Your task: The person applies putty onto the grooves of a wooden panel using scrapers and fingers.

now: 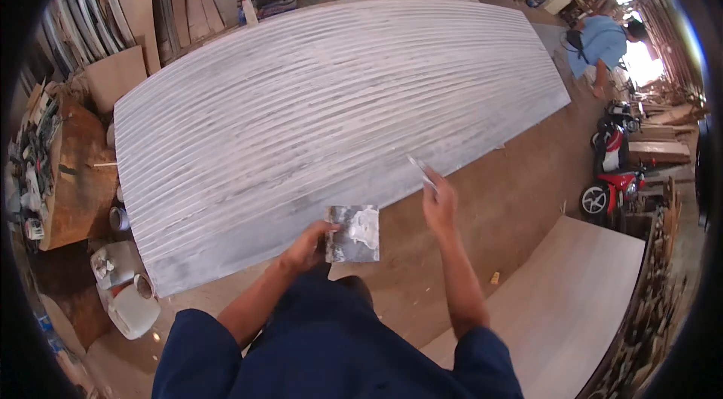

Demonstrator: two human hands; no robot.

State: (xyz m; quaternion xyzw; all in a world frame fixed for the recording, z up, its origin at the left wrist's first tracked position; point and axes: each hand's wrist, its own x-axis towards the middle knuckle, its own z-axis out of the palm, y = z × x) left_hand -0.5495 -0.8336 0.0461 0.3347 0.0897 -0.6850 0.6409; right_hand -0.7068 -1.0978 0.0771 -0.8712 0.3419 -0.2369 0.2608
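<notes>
Head camera view: the wide ribbed panel lies in front of the person, whitish with grey smears, its long ridges running lengthwise. The left hand pinches the edge of a square plate carrying white paste. The right hand's grip is closed round a thin tool over the panel's near edge.

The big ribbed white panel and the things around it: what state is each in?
Big ribbed white panel: lying down, patchily coated.
Square grey plate: smeared with white paste, held in left hand.
Thin flat blade: gripped in right hand.
Red and white scooter: standing.
</notes>
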